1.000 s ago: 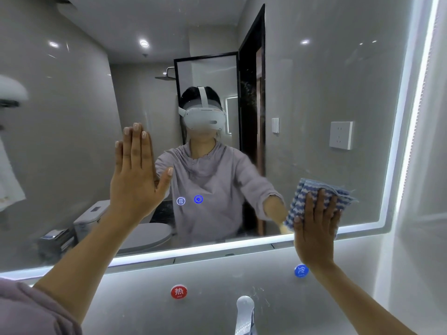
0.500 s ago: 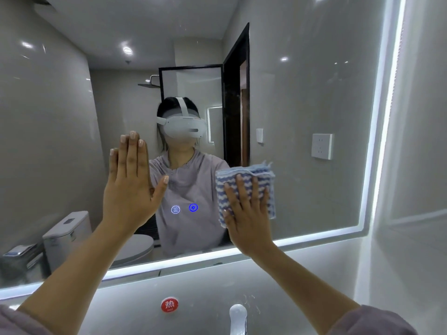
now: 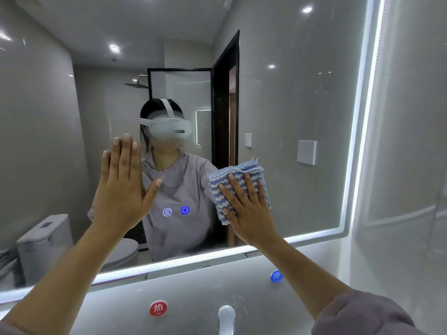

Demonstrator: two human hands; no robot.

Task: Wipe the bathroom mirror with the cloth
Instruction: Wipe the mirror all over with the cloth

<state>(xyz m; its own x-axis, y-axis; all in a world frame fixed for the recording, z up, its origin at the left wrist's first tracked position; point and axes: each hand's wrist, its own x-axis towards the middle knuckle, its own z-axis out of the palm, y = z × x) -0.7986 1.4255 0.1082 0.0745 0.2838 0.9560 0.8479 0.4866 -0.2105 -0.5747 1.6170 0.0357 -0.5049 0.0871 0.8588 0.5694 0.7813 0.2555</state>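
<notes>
Head view: right hand (image 3: 249, 209), fingers spread flat, pressing the folded striped cloth (image 3: 238, 189) onto the mirror (image 3: 302, 105) toward 4 o'clock of the glass, back rightward a little from mid-glass half a second ago. Left hand (image 3: 123, 187) open, palm flat, unmoved at 8 o'clock. Sideways strokes underway; lower band covered, upper glass likely left.
</notes>
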